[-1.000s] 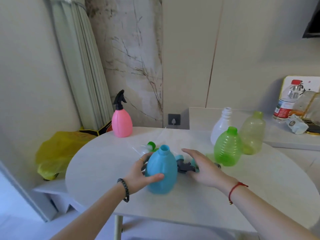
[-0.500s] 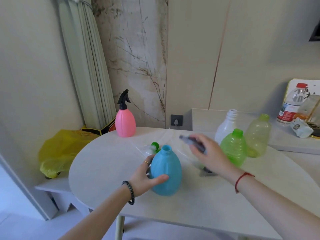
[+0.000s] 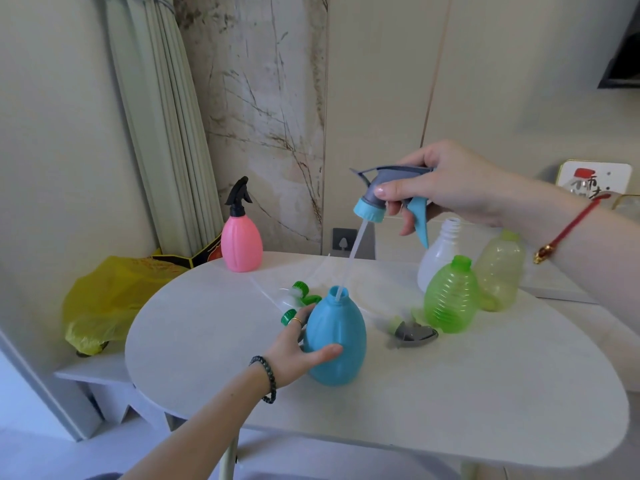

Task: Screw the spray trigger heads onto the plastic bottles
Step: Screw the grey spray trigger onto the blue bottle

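The rounded white counter (image 3: pixel 450 403) in front of me carries a blue egg-shaped plastic bottle (image 3: pixel 335 341), standing upright with its neck open. At the far left edge stands a pink plastic bottle (image 3: pixel 241 244) with a black trigger head screwed on. To the right stand a bright green ribbed bottle (image 3: pixel 450 299), a pale yellow-green bottle (image 3: pixel 500 271) and a white bottle (image 3: pixel 438 256), all uncapped. A grey trigger head (image 3: pixel 412 333) lies beside the green one; green-capped trigger heads (image 3: pixel 298 299) lie behind the blue bottle.

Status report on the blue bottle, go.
Left hand steadies blue plastic bottle. Right hand grips grey-blue trigger head, dip tube entering the neck. Nothing obstructing.
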The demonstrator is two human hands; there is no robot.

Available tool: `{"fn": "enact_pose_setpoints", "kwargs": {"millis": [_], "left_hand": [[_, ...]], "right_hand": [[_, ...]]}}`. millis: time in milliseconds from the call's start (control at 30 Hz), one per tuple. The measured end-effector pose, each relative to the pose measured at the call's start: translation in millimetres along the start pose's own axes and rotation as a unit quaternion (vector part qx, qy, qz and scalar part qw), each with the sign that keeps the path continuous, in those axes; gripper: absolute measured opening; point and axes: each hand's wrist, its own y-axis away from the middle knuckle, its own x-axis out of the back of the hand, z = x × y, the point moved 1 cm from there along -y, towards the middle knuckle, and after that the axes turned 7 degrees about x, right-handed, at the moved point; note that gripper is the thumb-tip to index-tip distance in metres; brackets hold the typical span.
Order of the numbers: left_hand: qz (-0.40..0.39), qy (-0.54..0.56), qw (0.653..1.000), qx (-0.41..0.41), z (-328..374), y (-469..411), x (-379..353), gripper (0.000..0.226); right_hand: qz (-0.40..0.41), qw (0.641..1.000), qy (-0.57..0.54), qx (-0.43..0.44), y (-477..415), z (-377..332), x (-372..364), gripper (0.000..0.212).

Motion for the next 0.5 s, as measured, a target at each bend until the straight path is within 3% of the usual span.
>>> {"fn": "enact_pose_setpoints", "kwargs": {"millis": [333,500], "left_hand": [[-0.001,-0.01,1.0,0.003,0,0,1,0.089],[-0.008,-0.006,1.0,0.0,1,0,0,0.092]], "right_hand": [[0.035,0.999,0.007,-0.037,-12,6,-5,0.014],[0.007,0.999,0.026,-0.046,-16,5,-4,0.019]]}}
